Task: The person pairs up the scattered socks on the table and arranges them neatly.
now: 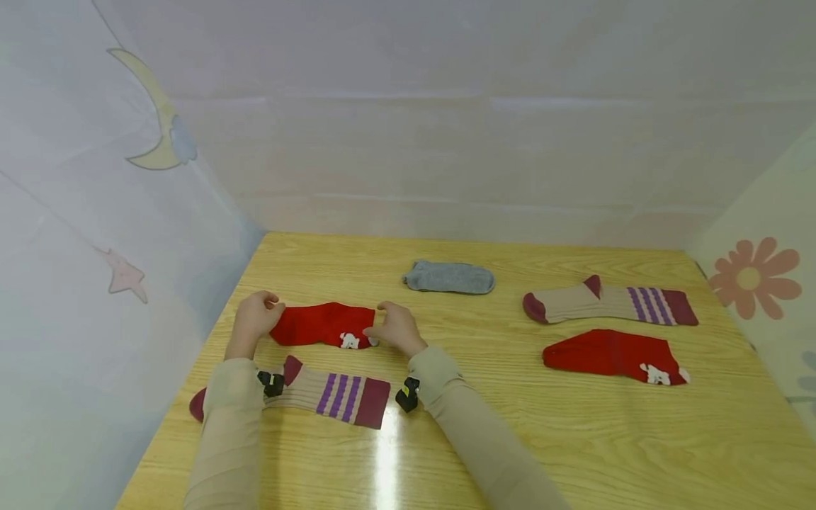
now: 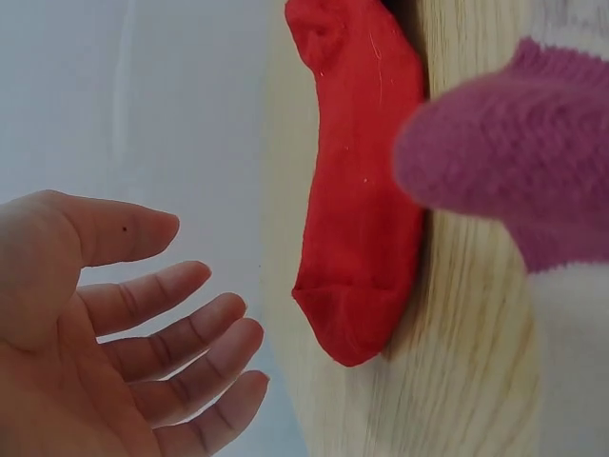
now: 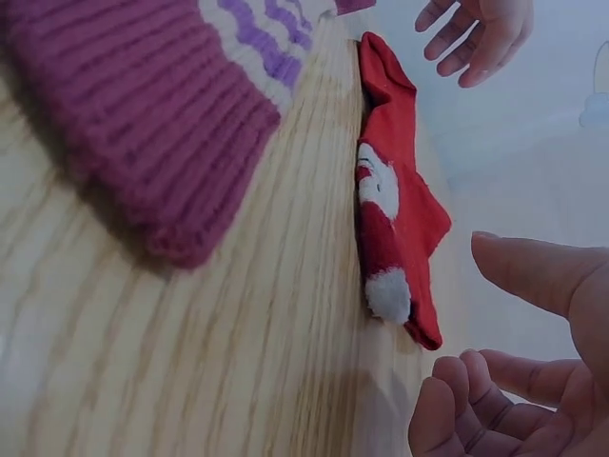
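Note:
A red sock [image 1: 321, 324] with a white animal motif lies flat between the two hands. My left hand [image 1: 258, 314] hovers by its toe end, and in the left wrist view the left fingers [image 2: 190, 328] are spread and loosely bent, apart from the cloth. By the cuff end is my right hand [image 1: 398, 329]; the right wrist view shows its thumb [image 3: 533, 271] and fingers parted with nothing between them. Closer to the body, a beige sock [image 1: 306, 392] with purple stripes and maroon ends lies partly hidden under the left forearm.
A grey sock [image 1: 449, 278] lies near the table's back edge. Over on the right, another striped beige sock [image 1: 561, 303] lies behind a second red sock [image 1: 586, 353]. Pale printed curtains [image 1: 382, 163] border the wooden table [image 1: 484, 425] at the back and sides.

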### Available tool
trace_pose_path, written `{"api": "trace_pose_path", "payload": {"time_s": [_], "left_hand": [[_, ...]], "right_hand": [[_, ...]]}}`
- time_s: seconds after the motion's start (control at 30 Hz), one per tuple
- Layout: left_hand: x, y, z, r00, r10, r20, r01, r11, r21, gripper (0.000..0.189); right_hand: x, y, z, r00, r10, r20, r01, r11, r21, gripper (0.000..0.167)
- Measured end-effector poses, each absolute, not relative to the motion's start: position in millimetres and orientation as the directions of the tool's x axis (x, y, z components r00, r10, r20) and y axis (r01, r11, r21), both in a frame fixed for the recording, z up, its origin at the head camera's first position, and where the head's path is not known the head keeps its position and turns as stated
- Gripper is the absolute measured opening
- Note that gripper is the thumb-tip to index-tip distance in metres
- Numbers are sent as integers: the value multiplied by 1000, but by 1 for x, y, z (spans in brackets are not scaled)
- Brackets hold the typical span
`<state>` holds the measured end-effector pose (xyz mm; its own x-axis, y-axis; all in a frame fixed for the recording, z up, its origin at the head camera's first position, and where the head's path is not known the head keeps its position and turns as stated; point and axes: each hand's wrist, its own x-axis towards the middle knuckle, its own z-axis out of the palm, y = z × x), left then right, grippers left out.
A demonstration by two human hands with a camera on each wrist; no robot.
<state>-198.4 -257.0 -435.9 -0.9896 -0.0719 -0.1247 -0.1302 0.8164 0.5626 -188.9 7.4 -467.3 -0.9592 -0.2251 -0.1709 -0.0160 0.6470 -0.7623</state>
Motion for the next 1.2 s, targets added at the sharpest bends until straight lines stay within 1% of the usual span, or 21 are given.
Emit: {"api": "trace_pose_path", "payload": {"time_s": [0.27, 0.47, 0.63, 0.9, 1.2], "left_hand": [[-203, -263, -441, -982, -78, -173, -157, 846, 510, 39], [-203, -267, -450, -957, -120, -264, -245, 821, 516, 46], [-204, -271, -451, -942, -141, -304, -285, 815, 505, 48], [-205, -273, -457, -944, -131, -304, -273, 828, 491, 41], [-205, -271, -461, -947, -131, -294, -268, 826, 495, 34]], "right_hand": [[-195, -2, -476, -962, -208, -177, -10, 674, -739, 57], [-196, -6, -483, -958, -189, -214, 9, 729, -684, 57], [-200, -9, -485, -965, -182, -188, -19, 765, -643, 54], [-203, -13, -487, -967, -166, -195, -20, 807, -590, 51], [-200, -14, -485, -971, -169, -170, -38, 810, -585, 43]]}}
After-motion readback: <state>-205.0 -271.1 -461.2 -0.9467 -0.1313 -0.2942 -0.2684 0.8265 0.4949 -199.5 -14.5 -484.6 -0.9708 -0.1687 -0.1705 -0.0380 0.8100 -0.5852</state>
